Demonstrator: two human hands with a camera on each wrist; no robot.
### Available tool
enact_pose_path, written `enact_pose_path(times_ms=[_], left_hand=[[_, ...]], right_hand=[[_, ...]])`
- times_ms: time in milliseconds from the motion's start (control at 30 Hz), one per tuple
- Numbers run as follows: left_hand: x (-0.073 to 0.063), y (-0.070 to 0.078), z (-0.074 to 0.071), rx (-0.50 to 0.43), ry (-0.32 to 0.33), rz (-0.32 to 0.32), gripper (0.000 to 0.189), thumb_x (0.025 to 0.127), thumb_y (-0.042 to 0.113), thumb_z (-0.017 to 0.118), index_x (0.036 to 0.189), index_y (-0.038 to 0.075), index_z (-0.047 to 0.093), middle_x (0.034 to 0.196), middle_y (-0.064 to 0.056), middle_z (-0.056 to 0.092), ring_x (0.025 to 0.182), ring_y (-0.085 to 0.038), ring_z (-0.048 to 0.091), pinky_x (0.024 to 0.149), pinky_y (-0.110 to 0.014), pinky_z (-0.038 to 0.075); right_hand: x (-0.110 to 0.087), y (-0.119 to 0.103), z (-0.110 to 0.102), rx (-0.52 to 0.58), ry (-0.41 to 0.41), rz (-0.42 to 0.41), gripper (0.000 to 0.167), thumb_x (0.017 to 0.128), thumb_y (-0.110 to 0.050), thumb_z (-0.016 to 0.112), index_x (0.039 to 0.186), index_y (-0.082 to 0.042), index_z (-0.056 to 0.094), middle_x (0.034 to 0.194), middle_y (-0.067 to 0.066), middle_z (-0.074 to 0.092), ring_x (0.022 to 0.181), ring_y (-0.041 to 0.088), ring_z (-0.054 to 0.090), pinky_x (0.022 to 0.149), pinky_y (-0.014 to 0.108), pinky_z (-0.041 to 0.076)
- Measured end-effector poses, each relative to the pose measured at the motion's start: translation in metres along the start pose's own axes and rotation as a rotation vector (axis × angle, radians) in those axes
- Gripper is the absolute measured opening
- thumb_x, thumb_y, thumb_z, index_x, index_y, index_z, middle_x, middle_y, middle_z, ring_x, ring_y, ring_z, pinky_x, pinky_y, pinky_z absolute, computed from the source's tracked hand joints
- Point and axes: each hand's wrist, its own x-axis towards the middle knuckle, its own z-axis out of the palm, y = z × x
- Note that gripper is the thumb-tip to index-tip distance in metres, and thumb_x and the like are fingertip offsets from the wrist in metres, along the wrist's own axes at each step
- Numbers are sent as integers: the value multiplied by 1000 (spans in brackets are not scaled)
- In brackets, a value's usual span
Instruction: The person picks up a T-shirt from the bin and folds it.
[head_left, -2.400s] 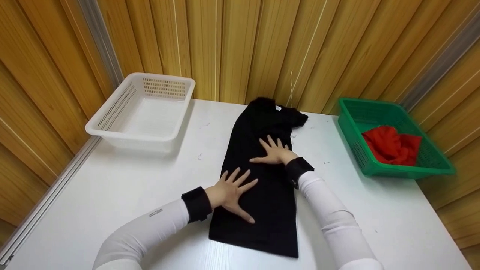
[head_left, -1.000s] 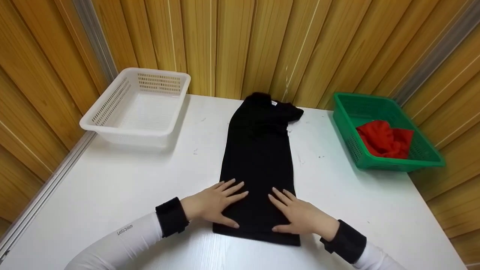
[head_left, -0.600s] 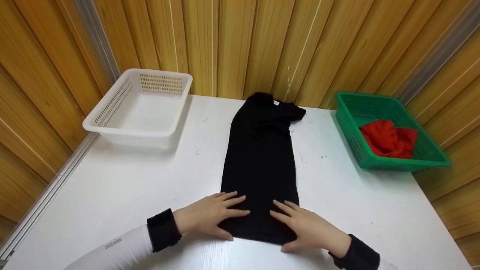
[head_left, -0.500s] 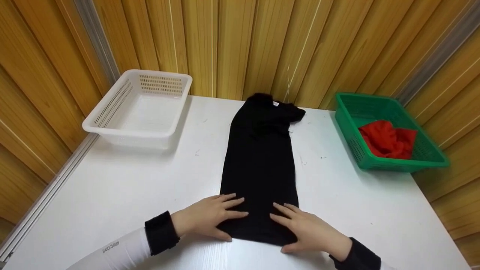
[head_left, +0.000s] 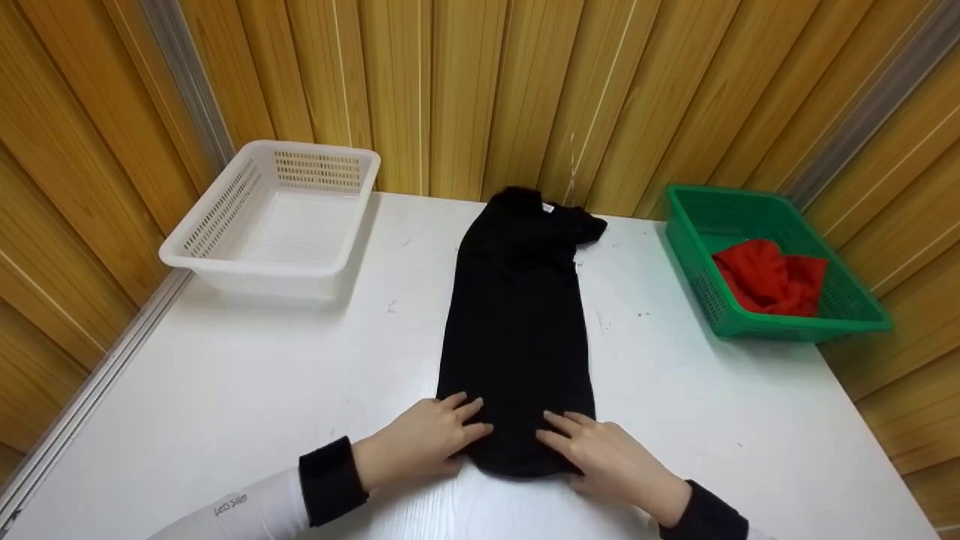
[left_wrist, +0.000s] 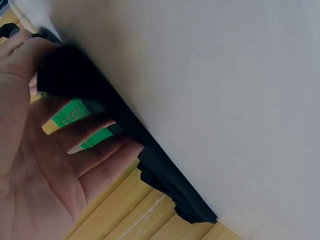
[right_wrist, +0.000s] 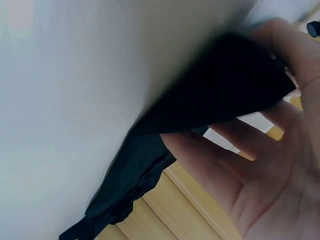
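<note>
A black short-sleeved T-shirt [head_left: 517, 322], folded lengthwise, lies on the white table with its collar and small white label at the far end. At the near hem, my left hand [head_left: 420, 442] pinches the left corner, the thumb tucked under the cloth and the fingers over it. My right hand [head_left: 619, 465] grips the right corner the same way. Both wrist views show the hem corners lifted off the table; in the right one, the T-shirt [right_wrist: 220, 85] rises between thumb and fingers. The hem's middle sags between the hands.
A white perforated basket [head_left: 262, 264] stands at the back left with nothing in it. At the back right, a green basket [head_left: 795, 327] holds a crumpled red cloth [head_left: 772, 281]. A wood-look panel wall [head_left: 465, 90] closes off the table's far edge.
Both hands have slid from the T-shirt's middle down to the near hem. Flat, spread fingers have curled round the corners, and the hem has come up off the table.
</note>
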Motion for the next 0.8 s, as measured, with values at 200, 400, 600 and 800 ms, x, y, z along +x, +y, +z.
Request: enact_pose_path(times_ms=[200,400,600,800], left_hand=[[8,8,3,185,16,-27,38,94,27,71,132,26,70,133,-3,72,112,-20,75,70,-25,63],[10,14,2,171,-25,-69,41,94,18,69,134,23,69,136,-4,70,116,-22,73,74,-26,63],[10,15,1,173,-24,-80,42,95,18,69,136,24,68,138,-4,69,118,-21,73,72,-25,63],[7,14,1,197,-8,-71,41,95,19,66,136,27,68,138,-1,69,118,-19,72,68,-22,62]], right_hand=[[6,-2,11,-240,140,-57,41,87,-12,75,128,-14,68,127,9,72,99,25,74,56,30,58],[10,-3,14,-352,206,-59,37,86,-16,74,123,-16,70,117,5,73,86,20,73,50,27,52],[10,-3,14,-373,221,-52,34,87,-15,73,121,-16,72,118,3,74,87,18,74,50,26,53],[8,1,15,-352,245,-75,36,83,-15,76,119,-18,77,122,1,77,88,16,75,50,24,52]])
